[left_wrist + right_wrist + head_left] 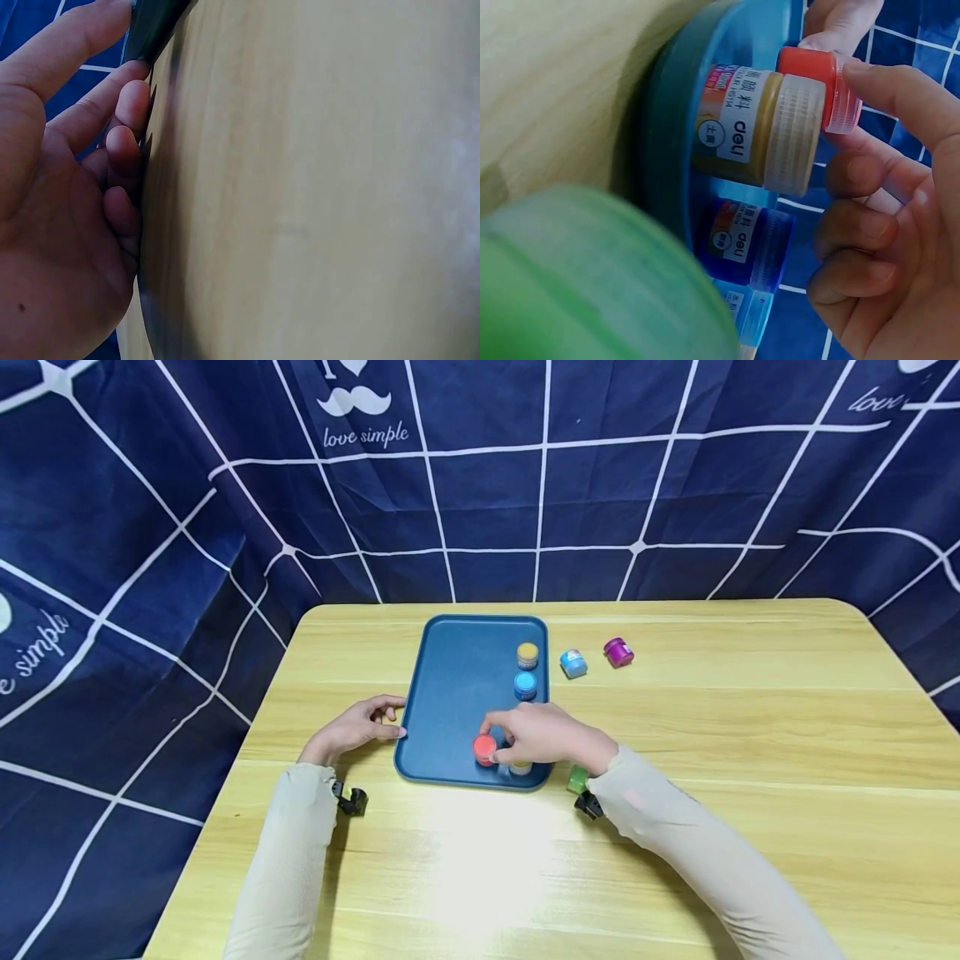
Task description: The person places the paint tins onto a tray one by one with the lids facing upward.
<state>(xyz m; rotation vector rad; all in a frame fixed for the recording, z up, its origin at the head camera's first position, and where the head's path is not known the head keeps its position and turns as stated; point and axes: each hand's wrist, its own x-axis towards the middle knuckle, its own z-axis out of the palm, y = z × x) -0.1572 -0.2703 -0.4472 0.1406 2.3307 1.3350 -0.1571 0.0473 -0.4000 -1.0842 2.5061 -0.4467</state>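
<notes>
My right hand [543, 735] pinches a red paint jar [484, 748] between thumb and index finger, low over the front of the blue tray [457, 693]; its other fingers curl loosely. Right beside it, partly under the hand, stands an ochre paint jar [731, 124]. A dark blue paint jar [739, 240] shows behind that in the right wrist view, hidden by the hand in the head view. Farther back along the tray's right side are a light blue jar [525, 685] and a yellow-lidded jar [527, 654]. My left hand [360, 727] touches the tray's left rim with thumb and index fingertips spread apart.
Outside the tray, a pale blue jar [573, 663] and a purple jar [618, 652] lie at the back right of the wooden table [750, 735]. A green jar [577, 779] sits beneath my right wrist. Blue cloth [487, 502] hangs behind the table.
</notes>
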